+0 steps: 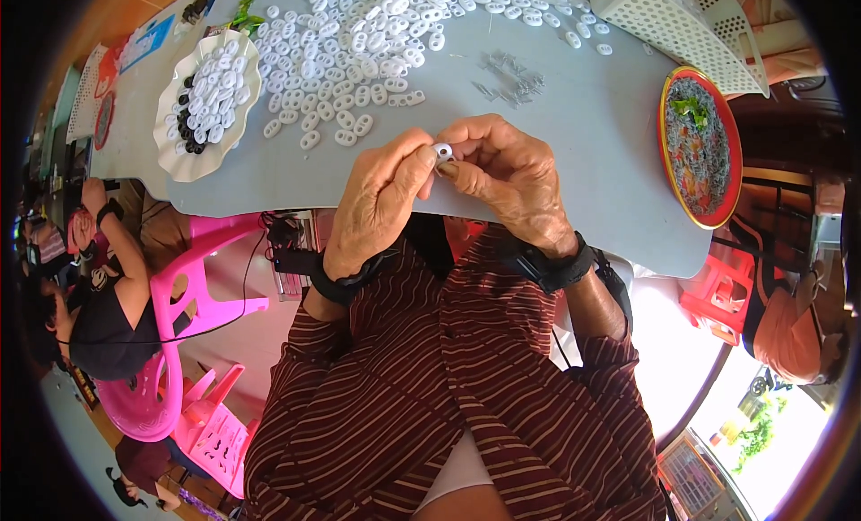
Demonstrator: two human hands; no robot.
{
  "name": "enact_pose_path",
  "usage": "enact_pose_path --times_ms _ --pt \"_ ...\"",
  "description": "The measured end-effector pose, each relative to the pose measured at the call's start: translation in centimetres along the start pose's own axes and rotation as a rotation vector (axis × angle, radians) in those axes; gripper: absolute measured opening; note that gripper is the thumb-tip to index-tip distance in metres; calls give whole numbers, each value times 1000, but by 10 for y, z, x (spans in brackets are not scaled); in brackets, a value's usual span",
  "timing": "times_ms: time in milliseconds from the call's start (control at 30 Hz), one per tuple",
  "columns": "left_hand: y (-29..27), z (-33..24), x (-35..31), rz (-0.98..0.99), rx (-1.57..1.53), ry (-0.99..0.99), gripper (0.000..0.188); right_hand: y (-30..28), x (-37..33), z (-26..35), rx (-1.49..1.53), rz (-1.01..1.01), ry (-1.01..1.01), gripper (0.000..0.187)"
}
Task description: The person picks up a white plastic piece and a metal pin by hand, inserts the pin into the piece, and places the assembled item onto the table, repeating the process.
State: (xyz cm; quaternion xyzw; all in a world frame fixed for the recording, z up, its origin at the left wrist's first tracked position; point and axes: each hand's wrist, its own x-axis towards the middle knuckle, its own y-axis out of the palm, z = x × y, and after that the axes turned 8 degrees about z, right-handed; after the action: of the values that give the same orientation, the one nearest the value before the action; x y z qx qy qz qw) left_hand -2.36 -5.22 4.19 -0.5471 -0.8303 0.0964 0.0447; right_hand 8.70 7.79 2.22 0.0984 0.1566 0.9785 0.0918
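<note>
Both hands meet over the near part of the grey table. Between their fingertips is a small white oval plastic piece with holes. My left hand pinches it from the left with thumb and fingers. My right hand is closed on its other side, thumb just below the piece; whether it holds a second small part is hidden. Beyond my hands lies a large heap of similar white two-hole pieces, some scattered singly toward me. Right of the heap is a loose pile of tiny thin grey metal parts.
A scalloped cream plate at the left holds white and black pieces. On the right stands a red-rimmed tray full of tiny grey parts, near a white perforated basket. A pink chair and a person are left of the table.
</note>
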Motion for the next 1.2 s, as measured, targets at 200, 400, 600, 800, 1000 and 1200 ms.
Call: enact_pose_path --times_ms 200,400,600,800,1000,1200 --pt "1 7 0 -38 -49 -33 35 1 -2 -1 -168 -28 34 27" --pt "0 5 0 -10 -30 -32 36 3 -1 -3 -158 -35 -4 28" --pt "4 8 0 -41 -53 1 32 0 -3 -6 -188 -64 4 27" --pt "3 6 1 -33 43 16 29 1 -3 -8 -427 -103 -31 27" --pt "-1 14 1 8 50 76 27 5 -3 3 -696 -95 -112 25" --pt "1 14 0 21 59 94 28 5 -4 1 -744 -95 -147 24"
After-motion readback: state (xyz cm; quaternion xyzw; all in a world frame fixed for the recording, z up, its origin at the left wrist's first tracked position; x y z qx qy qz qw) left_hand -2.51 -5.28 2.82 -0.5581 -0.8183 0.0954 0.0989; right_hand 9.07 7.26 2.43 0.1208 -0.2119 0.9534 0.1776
